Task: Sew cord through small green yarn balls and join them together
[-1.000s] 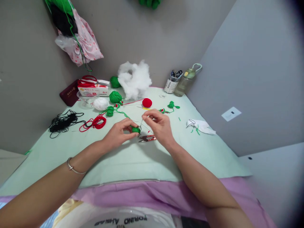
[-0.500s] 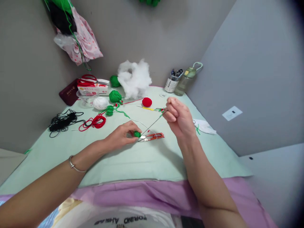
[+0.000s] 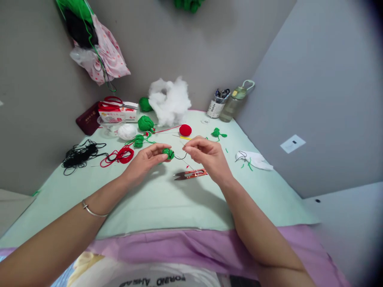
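My left hand (image 3: 145, 161) pinches a small green yarn ball (image 3: 168, 153) with black stitches across it, raised just above the table. From the ball a slack black strand (image 3: 180, 158) curves over to my right hand (image 3: 206, 153). The fingers of that hand are closed on a thin needle (image 3: 183, 145), of which only a sliver shows at the fingertips. Below the hands lie orange thread snips (image 3: 190, 174), blades pointing left, with a pale thread over the handle. A yellow-handled crochet hook (image 3: 185, 138) is partly hidden behind my right hand.
On the left lie black yarn (image 3: 80, 155), red yarn (image 3: 122, 153) and a white yarn ball (image 3: 127, 132). White stuffing (image 3: 170, 101) sits at the back. A pen cup (image 3: 215, 107) and bottle (image 3: 233, 105) stand back right; a white cloth piece (image 3: 255, 159) lies right.
My right hand has come down and left from its raised fist, and the taut black strand is now slack. My left hand has lifted the green ball up and away from the snips.
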### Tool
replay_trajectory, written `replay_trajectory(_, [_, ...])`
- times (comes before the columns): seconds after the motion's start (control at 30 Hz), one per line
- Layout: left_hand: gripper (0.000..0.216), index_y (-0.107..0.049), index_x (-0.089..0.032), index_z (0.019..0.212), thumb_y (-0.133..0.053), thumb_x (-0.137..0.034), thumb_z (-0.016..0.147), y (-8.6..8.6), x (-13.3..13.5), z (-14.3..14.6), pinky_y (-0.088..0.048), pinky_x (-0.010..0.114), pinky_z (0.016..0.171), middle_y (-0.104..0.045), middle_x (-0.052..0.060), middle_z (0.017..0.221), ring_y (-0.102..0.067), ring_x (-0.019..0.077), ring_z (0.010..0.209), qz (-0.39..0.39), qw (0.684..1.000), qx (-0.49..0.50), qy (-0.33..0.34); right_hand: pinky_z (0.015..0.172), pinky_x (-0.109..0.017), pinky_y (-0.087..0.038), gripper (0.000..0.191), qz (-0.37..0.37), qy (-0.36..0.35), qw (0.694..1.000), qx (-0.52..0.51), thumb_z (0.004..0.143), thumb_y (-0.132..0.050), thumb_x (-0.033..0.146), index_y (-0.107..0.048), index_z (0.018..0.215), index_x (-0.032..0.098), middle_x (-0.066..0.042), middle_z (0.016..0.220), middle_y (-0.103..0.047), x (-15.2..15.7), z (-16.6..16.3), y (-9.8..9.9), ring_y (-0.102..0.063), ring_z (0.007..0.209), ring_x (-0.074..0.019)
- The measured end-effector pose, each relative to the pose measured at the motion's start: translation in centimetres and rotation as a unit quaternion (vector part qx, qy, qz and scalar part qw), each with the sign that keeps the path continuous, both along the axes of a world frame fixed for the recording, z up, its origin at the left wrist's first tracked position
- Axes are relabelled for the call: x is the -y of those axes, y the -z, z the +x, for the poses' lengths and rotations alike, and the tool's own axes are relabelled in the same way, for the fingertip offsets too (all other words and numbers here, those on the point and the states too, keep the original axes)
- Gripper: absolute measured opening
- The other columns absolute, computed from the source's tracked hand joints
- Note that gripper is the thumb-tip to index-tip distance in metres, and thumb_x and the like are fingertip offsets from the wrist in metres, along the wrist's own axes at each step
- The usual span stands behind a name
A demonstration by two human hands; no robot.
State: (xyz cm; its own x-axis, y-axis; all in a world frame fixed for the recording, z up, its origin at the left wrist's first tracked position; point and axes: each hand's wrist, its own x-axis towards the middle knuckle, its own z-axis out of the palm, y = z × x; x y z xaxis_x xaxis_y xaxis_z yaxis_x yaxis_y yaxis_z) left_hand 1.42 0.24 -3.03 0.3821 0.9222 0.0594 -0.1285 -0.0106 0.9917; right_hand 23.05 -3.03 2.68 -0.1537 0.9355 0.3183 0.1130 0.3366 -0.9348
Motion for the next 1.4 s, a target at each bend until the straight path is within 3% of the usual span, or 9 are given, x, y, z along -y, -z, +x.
replay_trajectory(0.23, [0.039,-0.068,-0.021,0.116,-0.078,-0.035,0.081,-0.1,-0.2,-0.3,-0.049,0.033,0.092,-0.07,0.006,0.11,-0.066,0.0207,0.101,0.001,1.0,0.022,-0.015,0.063,-0.027,-0.038,0.013,0.072,0.019,0.981,0.182,0.091,-0.061,0.021,-0.071,0.084,0.018,-0.001,0.077,-0.061,0.4,-1.1,1.3,-0.049,0.065,-0.0107])
replay_trajectory(0.53, [0.035,-0.069,-0.023,0.112,-0.079,-0.034,0.08,-0.3,-0.1,-0.3,-0.046,0.027,0.084,-0.069,0.003,0.104,-0.062,0.0164,0.096,0.011,0.999,-0.002,-0.03,0.062,-0.026,-0.037,0.012,0.053,0.018,0.974,0.218,0.089,-0.06,0.016,-0.069,0.08,0.017,-0.001,0.077,-0.061,0.4,-1.4,1.7,-0.049,0.063,-0.0094])
replay_trajectory(0.73, [0.034,-0.067,-0.022,0.11,-0.077,-0.036,0.08,-0.4,-0.1,-0.1,-0.046,0.028,0.086,-0.069,0.003,0.104,-0.062,0.0167,0.097,0.018,0.999,-0.005,-0.032,0.052,-0.023,-0.035,0.017,-0.056,-0.038,0.997,0.025,0.088,-0.066,0.034,-0.065,0.083,0.017,0.003,0.067,-0.054,0.3,-1.1,0.8,-0.045,0.056,-0.0078])
replay_trajectory(0.93, [0.036,-0.068,-0.017,0.106,-0.076,-0.038,0.077,-0.2,0.1,0.2,-0.047,0.029,0.079,-0.067,0.004,0.093,-0.062,0.0181,0.086,0.059,0.991,-0.116,-0.016,0.046,-0.021,-0.037,0.025,-0.144,-0.114,0.975,-0.121,0.086,-0.07,0.043,-0.059,0.087,0.02,0.006,0.062,-0.055,0.1,-0.1,-0.1,-0.054,0.05,-0.0081])
replay_trajectory(1.1, [0.039,-0.067,-0.016,0.109,-0.072,-0.038,0.077,0.4,0.2,0.4,-0.047,0.029,0.072,-0.065,0.004,0.09,-0.063,0.0174,0.078,0.06,0.981,-0.182,0.004,0.051,-0.021,-0.043,0.023,-0.105,-0.082,0.97,-0.205,0.084,-0.074,0.039,-0.06,0.086,0.021,0.009,0.052,-0.044,-0.3,0.7,-0.6,-0.053,0.05,-0.008])
replay_trajectory(1.23, [0.028,-0.069,-0.017,0.099,-0.072,-0.031,0.075,0.6,0.6,1.0,-0.049,0.029,0.076,-0.067,0.003,0.09,-0.06,0.0161,0.079,0.096,0.974,-0.202,0.017,0.052,-0.021,-0.041,0.022,-0.049,-0.031,0.969,-0.239,0.081,-0.076,0.036,-0.06,0.083,0.02,0.009,0.052,-0.04,-0.8,1.2,-0.9,-0.047,0.05,-0.0072])
replay_trajectory(1.4, [0.032,-0.068,-0.018,0.103,-0.076,-0.033,0.076,0.6,0.6,0.9,-0.049,0.03,0.076,-0.066,0.002,0.085,-0.063,0.0162,0.077,0.028,0.99,-0.134,0.044,0.049,-0.021,-0.038,0.022,-0.01,0.007,0.97,-0.244,0.083,-0.075,0.037,-0.06,0.083,0.021,0.009,0.052,-0.034,-0.9,2.1,-1.4,-0.042,0.049,-0.0074])
